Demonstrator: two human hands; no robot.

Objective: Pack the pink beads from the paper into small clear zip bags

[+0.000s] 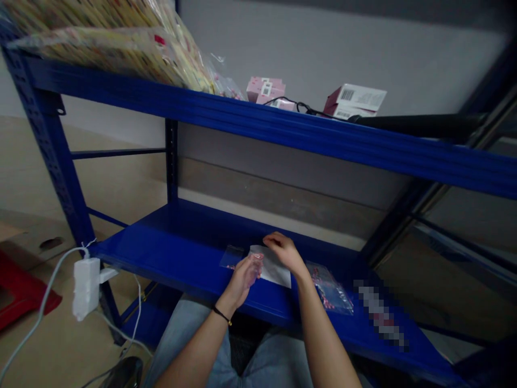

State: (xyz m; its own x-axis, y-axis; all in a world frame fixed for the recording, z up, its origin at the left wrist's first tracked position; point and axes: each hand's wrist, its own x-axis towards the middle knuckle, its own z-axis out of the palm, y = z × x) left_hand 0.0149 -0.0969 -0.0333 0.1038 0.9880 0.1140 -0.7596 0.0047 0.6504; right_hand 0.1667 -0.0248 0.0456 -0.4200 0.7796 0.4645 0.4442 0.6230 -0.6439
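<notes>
My left hand (243,277) is closed around what looks like a small clear plastic bag with pink-red bits (256,258). Just to its right, my right hand (285,253) is raised with its fingers bent together; whatever they may pinch is too small to make out. Below both hands a white sheet of paper (278,273) lies on the blue shelf. Left of the paper is a small clear bag (231,257) with a few pink-red beads. Clear bags of pink-red beads (332,291) lie to the right of my right forearm.
The blue shelf board (161,253) runs across in front of me. An upper beam (226,116) crosses above, with large plastic-wrapped packs (121,48) and pink boxes (266,89) over it. A white power strip (86,288) hangs by the left post.
</notes>
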